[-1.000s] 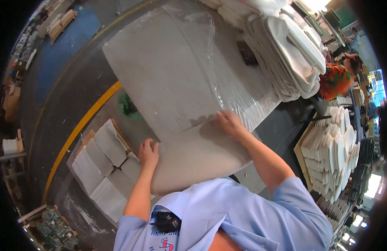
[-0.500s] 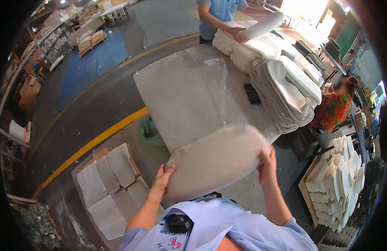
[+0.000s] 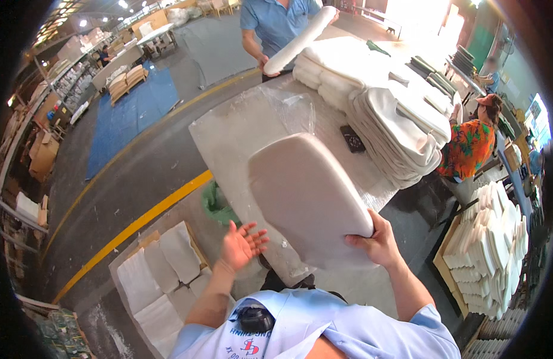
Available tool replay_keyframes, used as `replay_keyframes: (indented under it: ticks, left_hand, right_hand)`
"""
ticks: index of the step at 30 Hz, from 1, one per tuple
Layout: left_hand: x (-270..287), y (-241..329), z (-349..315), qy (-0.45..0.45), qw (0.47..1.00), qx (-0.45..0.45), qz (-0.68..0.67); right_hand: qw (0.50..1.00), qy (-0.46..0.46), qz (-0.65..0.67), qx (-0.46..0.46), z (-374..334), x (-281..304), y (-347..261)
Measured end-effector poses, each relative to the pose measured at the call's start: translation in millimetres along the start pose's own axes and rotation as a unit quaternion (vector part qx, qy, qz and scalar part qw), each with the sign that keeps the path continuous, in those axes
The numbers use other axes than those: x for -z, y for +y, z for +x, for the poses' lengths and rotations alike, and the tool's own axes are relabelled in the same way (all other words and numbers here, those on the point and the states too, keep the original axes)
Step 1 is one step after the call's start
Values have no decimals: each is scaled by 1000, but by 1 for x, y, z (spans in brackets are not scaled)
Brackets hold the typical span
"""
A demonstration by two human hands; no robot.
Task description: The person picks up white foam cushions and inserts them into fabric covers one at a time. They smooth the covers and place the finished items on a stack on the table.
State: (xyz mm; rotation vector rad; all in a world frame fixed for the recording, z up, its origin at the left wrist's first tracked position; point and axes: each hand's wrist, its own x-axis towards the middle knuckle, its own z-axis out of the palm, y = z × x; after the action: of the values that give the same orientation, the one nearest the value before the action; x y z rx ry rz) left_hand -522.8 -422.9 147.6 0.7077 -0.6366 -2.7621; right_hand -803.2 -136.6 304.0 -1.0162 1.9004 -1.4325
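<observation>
My right hand (image 3: 377,240) grips a smooth, light grey cushion pad (image 3: 306,200) by its near right corner, thumb on top. The pad has rounded corners and is held tilted above the near part of the work table (image 3: 225,140). Off the pad's left side, my left hand (image 3: 243,245) is open, palm up and fingers spread, touching nothing. Beyond the pad, a heap of white fabric covers (image 3: 396,125) lies on the table's right side. A dark, flat, patterned object (image 3: 352,139) rests beside that heap.
Across the table a person in blue (image 3: 276,27) holds a white pad (image 3: 300,42). Flat light pads (image 3: 160,257) lie on a pallet at lower left, near a green bag (image 3: 218,203). White pads (image 3: 486,239) are stacked at right; a person in an orange patterned shirt (image 3: 468,146) is behind.
My left hand has let go of the pad and opened. The pad has swung from lying crosswise to pointing away, held by my right hand alone. The person opposite has moved their pad left.
</observation>
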Motion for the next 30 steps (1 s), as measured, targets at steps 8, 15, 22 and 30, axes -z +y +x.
replay_keyframes:
  ticks: [8, 15, 22, 30]
  left_hand:
    - [-7, 94, 62, -97, 934, 222, 262]
    - [-6, 39, 133, -30, 747, 209, 631]
    - [12, -16, 131, 14, 597, 49, 800]
    - [8, -20, 124, 70, 597, -92, 794]
  right_hand:
    - [851, -194, -393, 289, 24, -20, -24]
    - [830, -215, -424, 292, 49, -49, 20]
    - [863, -463, -173, -108, 118, -40, 37]
    - [803, -377, -439, -143, 199, -35, 184]
